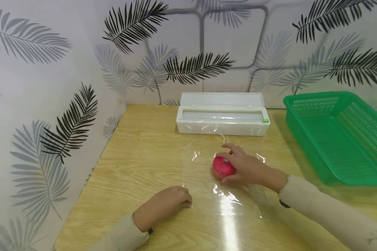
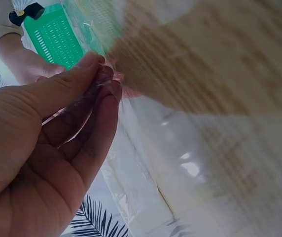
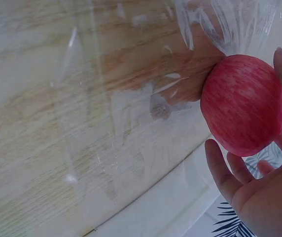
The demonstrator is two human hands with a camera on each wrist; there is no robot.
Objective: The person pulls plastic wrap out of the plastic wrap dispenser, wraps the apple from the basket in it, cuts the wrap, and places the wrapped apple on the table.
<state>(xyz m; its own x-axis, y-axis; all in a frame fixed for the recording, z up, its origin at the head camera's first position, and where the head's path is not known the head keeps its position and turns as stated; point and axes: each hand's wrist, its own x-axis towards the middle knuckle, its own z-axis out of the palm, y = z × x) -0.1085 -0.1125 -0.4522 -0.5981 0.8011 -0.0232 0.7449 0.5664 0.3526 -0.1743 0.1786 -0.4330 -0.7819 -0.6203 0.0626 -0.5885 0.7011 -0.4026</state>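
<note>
Two hands busy: left hand (image 1: 171,201) pinches the clear film (image 1: 198,177) at its left edge; right hand (image 1: 248,168) curls round a red apple (image 1: 221,168) over that film, before the white box (image 1: 223,128). Film may crease or cling to itself if the pinch slips; a loose hold could let the apple roll. Film's outline hard to trace; right hand hides part of the apple, contact beneath unclear.
</note>
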